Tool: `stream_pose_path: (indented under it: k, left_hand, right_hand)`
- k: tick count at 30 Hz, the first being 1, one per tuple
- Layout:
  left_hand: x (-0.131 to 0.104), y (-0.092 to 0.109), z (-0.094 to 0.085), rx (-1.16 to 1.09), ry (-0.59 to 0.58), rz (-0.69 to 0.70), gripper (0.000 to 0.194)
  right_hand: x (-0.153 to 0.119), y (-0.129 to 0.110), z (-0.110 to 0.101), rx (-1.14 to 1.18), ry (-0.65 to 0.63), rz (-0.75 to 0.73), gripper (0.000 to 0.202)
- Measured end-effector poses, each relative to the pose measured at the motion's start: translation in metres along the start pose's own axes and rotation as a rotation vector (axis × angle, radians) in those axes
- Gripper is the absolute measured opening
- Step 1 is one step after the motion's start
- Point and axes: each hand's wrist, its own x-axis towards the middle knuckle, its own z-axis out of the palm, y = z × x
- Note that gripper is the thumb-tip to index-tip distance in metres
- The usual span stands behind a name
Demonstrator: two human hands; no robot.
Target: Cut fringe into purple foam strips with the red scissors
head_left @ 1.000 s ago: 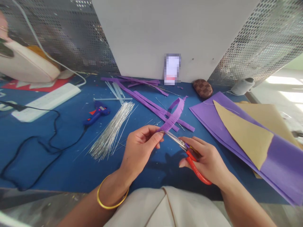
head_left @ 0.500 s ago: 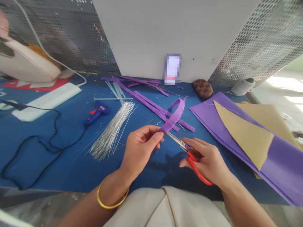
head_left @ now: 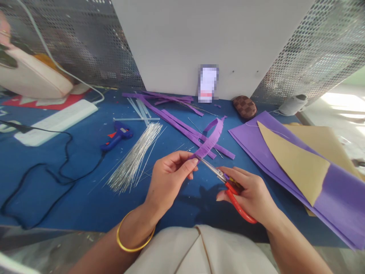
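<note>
Between thumb and fingers, my left hand (head_left: 172, 173) pinches the near end of a purple crepe-like strip (head_left: 212, 139), which curls up and away. My right hand (head_left: 245, 190) is closed around red-handled scissors (head_left: 238, 205). Their metal blades point at the strip, right beside my left fingertips; whether the tips have cut into it is too small to tell. Behind the held strip, more purple strips (head_left: 179, 127) lie on the blue table (head_left: 94, 201). A bundle of thin silvery wires (head_left: 135, 160) rests left of my left hand.
A blue glue gun (head_left: 116, 137) with a black cord, translucent glue sticks (head_left: 139, 110) and a white power strip (head_left: 57, 123) lie left. Purple sheets (head_left: 339, 198) and a tan piece (head_left: 296, 163) are at right. Behind are a blurred phone (head_left: 208, 83), checkered pouch (head_left: 244, 107) and thread spool (head_left: 292, 104).
</note>
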Motion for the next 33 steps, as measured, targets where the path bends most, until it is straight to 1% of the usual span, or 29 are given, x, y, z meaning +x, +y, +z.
stream_pose_path:
  k: [6,13,18,25,33]
  left_hand:
    - [-0.0001,0.0,-0.0007,-0.006,-0.007,-0.001,0.01]
    - [0.0002,-0.0002,-0.0008,-0.007,0.007,0.027,0.007]
    - [0.0007,-0.0003,0.0002,-0.005,-0.011,0.027,0.006]
    - [0.0007,-0.0006,-0.0002,0.023,-0.025,0.037,0.007]
    - [0.0002,-0.0011,-0.0002,0.027,-0.012,0.043,0.008]
  right_hand:
    - [-0.0002,0.0005,0.0008,0.025,0.006,0.028,0.053]
    - [0.0019,-0.0029,0.0009,0.016,-0.033,0.072,0.062]
    - [0.0017,-0.0022,0.0014,0.021,-0.025,0.061,0.058]
    - [0.0002,-0.0004,0.002,0.038,-0.031,0.068,0.058]
    - [-0.0003,-0.0006,0.0022,0.056,-0.032,0.072,0.058]
